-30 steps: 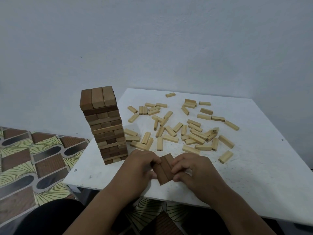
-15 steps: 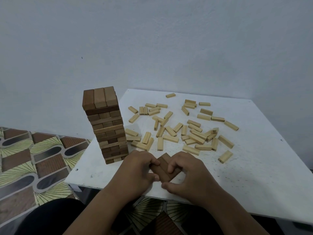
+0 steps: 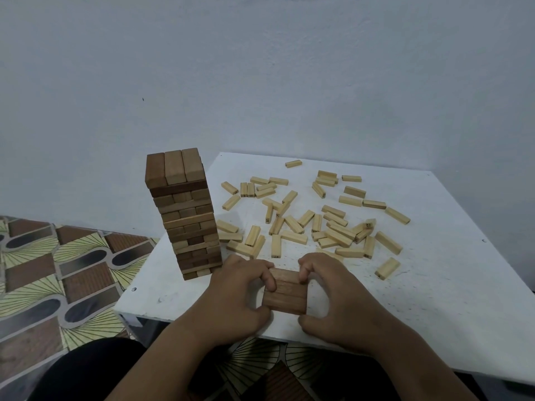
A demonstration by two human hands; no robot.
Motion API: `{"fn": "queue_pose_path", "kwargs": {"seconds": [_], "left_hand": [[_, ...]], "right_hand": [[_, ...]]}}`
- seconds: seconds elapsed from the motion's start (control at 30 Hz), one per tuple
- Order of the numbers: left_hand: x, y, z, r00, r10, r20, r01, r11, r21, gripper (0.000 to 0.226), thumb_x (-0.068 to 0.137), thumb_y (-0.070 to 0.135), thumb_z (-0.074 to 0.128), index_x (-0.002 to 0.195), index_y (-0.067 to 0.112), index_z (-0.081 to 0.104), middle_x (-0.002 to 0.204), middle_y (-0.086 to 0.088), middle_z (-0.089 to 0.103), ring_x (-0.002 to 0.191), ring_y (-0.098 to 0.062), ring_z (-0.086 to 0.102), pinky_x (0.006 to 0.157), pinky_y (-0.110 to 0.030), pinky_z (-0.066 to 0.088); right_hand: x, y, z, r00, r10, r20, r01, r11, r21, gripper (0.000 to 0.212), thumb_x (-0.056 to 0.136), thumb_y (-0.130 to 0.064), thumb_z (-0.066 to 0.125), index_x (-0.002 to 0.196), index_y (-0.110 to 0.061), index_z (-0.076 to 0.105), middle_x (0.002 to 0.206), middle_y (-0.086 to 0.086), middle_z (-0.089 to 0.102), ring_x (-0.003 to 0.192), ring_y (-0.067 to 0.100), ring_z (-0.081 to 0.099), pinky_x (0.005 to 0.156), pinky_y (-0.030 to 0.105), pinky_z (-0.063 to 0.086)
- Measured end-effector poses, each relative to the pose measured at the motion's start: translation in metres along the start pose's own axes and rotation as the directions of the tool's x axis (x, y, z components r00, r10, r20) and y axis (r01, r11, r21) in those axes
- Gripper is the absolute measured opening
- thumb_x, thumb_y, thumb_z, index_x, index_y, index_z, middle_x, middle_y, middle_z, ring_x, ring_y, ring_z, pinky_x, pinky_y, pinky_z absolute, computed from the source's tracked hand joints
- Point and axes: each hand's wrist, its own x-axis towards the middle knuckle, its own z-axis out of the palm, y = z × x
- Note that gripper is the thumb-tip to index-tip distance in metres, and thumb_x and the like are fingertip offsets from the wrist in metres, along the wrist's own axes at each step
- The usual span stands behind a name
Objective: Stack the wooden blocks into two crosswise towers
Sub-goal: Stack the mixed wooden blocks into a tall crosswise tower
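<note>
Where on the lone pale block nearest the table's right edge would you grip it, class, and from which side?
Grip the lone pale block across its two long side faces, near mid-length, coming straight down from above. It lies flat on the white table, tilted diagonally, with bare tabletop on both long sides, so fingers probably fit there; turn the hand to match its slant.

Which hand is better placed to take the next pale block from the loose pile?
The right hand, probably. The loose pale blocks lie just beyond its fingers, while the left hand sits nearer the tall tower and could steady the brown block set that both hands now hold.
</note>
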Motion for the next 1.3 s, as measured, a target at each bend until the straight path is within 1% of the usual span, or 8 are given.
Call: {"fn": "queue_pose_path", "kwargs": {"seconds": [0.23, 0.4, 0.57, 0.67, 0.77, 0.87, 1.07, 1.3], "left_hand": [[0.0, 0.001, -0.003, 0.999, -0.021, 0.036, 0.021, 1.0, -0.018, 0.036, 0.068, 0.023, 0.076, 0.093, 0.04, 0.058, 0.126, 0.026, 0.05, 0.12, 0.007, 0.032, 0.094, -0.019, 0.033], [-0.003, 0.004, -0.005, 0.997, -0.072, 0.021, 0.073, 0.997, -0.036, 0.039, 0.07, 0.026, 0.078, 0.096, 0.042, 0.053, 0.119, 0.017, 0.047, 0.116, 0.01, 0.04, 0.089, -0.006, 0.031], [-0.006, 0.011, -0.009, 0.998, -0.056, -0.007, 0.054, 0.989, -0.138, 0.045, 0.077, 0.025, 0.079, 0.097, 0.043, 0.043, 0.125, 0.025, 0.052, 0.118, 0.013, 0.043, 0.085, -0.005, 0.035], [-0.005, 0.019, -0.014, 0.996, -0.06, -0.066, 0.038, 0.958, -0.284, 0.047, 0.082, 0.02, 0.077, 0.099, 0.042, 0.039, 0.131, 0.027, 0.057, 0.124, 0.008, 0.045, 0.089, -0.017, 0.037], [-0.004, 0.036, -0.024, 0.987, -0.042, -0.156, -0.027, 0.908, -0.418, 0.048, 0.083, 0.019, 0.073, 0.108, 0.035, 0.036, 0.132, 0.023, 0.059, 0.125, -0.01, 0.051, 0.101, -0.037, 0.04], [-0.001, 0.06, -0.04, 0.97, -0.029, -0.24, -0.093, 0.872, -0.48, 0.046, 0.087, 0.012, 0.071, 0.107, 0.036, 0.036, 0.13, 0.022, 0.061, 0.117, -0.007, 0.055, 0.102, -0.036, 0.042], [-0.009, 0.102, -0.086, 0.886, 0.029, -0.463, -0.248, 0.872, -0.421, 0.047, 0.08, 0.022, 0.072, 0.104, 0.04, 0.037, 0.128, 0.019, 0.064, 0.105, -0.011, 0.061, 0.084, -0.039, 0.047], [-0.024, 0.099, -0.154, 0.823, 0.022, -0.567, -0.233, 0.924, -0.302, 0.046, 0.088, 0.019, 0.07, 0.107, 0.039, 0.033, 0.128, 0.017, 0.063, 0.104, -0.016, 0.065, 0.093, -0.048, 0.052]], "right_hand": [[-0.003, 0.006, -0.002, 0.989, 0.146, 0.03, -0.144, 0.988, -0.062, 0.05, 0.06, -0.043, 0.074, 0.103, -0.045, 0.047, 0.108, -0.017, 0.041, 0.101, -0.004, 0.039, 0.079, 0.018, 0.036], [-0.003, 0.004, -0.001, 0.989, 0.149, 0.024, -0.148, 0.989, -0.026, 0.047, 0.06, -0.043, 0.072, 0.099, -0.044, 0.047, 0.106, -0.015, 0.044, 0.099, -0.003, 0.042, 0.077, 0.019, 0.037], [-0.004, 0.001, -0.005, 0.982, 0.189, -0.004, -0.189, 0.979, 0.082, 0.05, 0.057, -0.046, 0.072, 0.1, -0.043, 0.048, 0.111, -0.012, 0.053, 0.102, 0.001, 0.047, 0.084, 0.025, 0.045], [-0.005, -0.005, -0.016, 0.975, 0.202, -0.089, -0.184, 0.966, 0.18, 0.05, 0.062, -0.033, 0.081, 0.101, -0.037, 0.051, 0.115, -0.017, 0.06, 0.101, 0.003, 0.052, 0.08, 0.026, 0.044], [-0.002, -0.017, -0.037, 0.972, 0.169, -0.163, -0.117, 0.951, 0.287, 0.047, 0.068, -0.013, 0.085, 0.099, -0.031, 0.054, 0.119, -0.02, 0.065, 0.099, 0.0, 0.055, 0.075, 0.011, 0.038], [0.005, -0.037, -0.059, 0.965, 0.103, -0.241, -0.003, 0.924, 0.381, 0.049, 0.069, -0.004, 0.086, 0.097, -0.03, 0.056, 0.119, -0.012, 0.069, 0.1, 0.009, 0.059, 0.075, 0.009, 0.04], [0.027, -0.089, -0.092, 0.934, -0.06, -0.353, 0.213, 0.886, 0.413, 0.046, 0.069, -0.016, 0.079, 0.105, -0.022, 0.051, 0.119, -0.011, 0.07, 0.094, 0.02, 0.057, 0.077, 0.034, 0.038], [0.081, -0.143, -0.086, 0.941, -0.155, -0.301, 0.28, 0.857, 0.433, 0.041, 0.075, -0.021, 0.079, 0.106, -0.026, 0.053, 0.117, -0.015, 0.07, 0.093, 0.012, 0.058, 0.075, 0.031, 0.038]]}}
